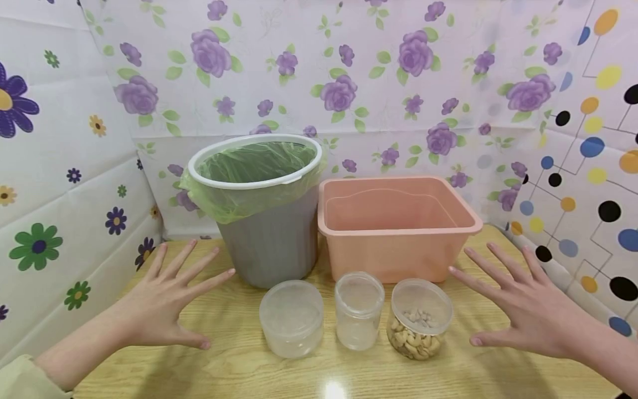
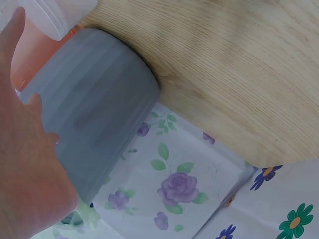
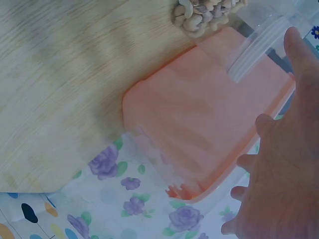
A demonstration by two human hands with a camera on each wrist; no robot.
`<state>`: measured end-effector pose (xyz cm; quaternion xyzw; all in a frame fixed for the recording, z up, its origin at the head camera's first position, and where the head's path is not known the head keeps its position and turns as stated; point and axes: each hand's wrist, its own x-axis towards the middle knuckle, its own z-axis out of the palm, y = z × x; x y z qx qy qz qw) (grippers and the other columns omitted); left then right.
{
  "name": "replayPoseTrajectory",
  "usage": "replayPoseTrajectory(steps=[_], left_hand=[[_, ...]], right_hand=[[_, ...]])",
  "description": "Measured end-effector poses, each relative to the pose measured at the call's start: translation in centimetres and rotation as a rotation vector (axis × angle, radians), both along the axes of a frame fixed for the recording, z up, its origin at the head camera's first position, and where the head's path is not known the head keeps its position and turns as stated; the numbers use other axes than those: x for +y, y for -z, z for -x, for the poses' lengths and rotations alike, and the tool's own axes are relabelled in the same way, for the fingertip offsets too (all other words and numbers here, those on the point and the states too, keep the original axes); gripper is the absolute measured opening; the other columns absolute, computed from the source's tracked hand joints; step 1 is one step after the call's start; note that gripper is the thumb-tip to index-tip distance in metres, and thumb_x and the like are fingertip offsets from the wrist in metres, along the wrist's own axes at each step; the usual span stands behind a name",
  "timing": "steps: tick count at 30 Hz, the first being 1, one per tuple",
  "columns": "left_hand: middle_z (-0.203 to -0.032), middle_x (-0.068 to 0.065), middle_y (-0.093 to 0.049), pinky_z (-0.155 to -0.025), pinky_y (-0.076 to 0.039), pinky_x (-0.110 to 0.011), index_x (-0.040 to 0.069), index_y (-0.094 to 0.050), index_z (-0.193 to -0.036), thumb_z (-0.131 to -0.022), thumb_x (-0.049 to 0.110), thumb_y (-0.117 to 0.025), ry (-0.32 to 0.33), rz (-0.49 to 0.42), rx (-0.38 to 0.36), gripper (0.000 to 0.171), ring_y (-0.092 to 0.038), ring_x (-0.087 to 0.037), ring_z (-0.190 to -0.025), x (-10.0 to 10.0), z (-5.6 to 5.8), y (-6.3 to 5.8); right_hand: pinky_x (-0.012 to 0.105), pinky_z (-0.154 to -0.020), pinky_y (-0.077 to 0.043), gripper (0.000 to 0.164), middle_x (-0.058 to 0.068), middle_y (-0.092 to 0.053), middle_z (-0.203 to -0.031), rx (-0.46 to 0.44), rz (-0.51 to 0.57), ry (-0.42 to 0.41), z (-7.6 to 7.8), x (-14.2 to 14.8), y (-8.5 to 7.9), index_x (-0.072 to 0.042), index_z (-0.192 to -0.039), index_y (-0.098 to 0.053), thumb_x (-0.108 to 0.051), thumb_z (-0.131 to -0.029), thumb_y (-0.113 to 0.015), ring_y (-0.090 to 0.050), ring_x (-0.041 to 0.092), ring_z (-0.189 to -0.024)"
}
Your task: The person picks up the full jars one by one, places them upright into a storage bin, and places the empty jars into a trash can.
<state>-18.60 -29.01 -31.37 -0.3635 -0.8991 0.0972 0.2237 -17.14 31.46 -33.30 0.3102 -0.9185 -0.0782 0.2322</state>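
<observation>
Spread wide with fingers straight and splayed, the left hand and the right hand each hold nothing. Take the narrow jar, a clear round one, as the landmark: it stands upright on the wooden table, between the two hands and well apart from both. To its left, near it, is the wide jar, low, round and translucent. Just beside it on the right is the nut jar, with a translucent lid on top and pale cashews showing through its lower part. These three form a row, and the right hand is nearer the nut jar than the narrow jar.

Behind the narrow jar and to its left stands the grey bin; a green liner hangs over its edge beneath a pale ring. Behind the narrow jar and slightly to its right is the pink basin, beside the bin. The left hand's index fingertip reaches near the bin in the head view; whether they touch is hard to tell. Farther behind the narrow jar hangs the purple-flowered cloth; far to its right is the dotted cloth.
</observation>
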Motion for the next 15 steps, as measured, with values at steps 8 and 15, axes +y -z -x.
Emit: replayPoseTrajectory(steps=[8,15], left_hand=[[-0.168,-0.003,-0.005,-0.115,0.022,-0.062,0.033,-0.032,-0.154,-0.067,0.089,-0.055,-0.001,0.001,-0.008,0.106,0.022,-0.027,-0.153,0.1,-0.15,0.04],[-0.168,-0.003,-0.01,-0.115,0.023,-0.061,0.033,-0.031,-0.155,-0.068,0.089,-0.055,-0.015,-0.004,-0.029,0.106,0.021,-0.026,-0.153,0.31,-0.24,-0.13]], right_hand=[[0.057,-0.118,0.022,0.101,0.001,-0.006,-0.169,0.005,-0.002,0.003,0.09,0.04,-0.01,-0.032,-0.155,-0.032,-0.08,-0.072,-0.063,0.013,0.026,-0.156],[0.057,-0.118,0.022,0.101,0.001,-0.006,-0.169,0.003,-0.007,0.005,0.18,0.01,-0.19,-0.032,-0.155,-0.031,-0.08,-0.072,-0.063,0.014,0.024,-0.156]])
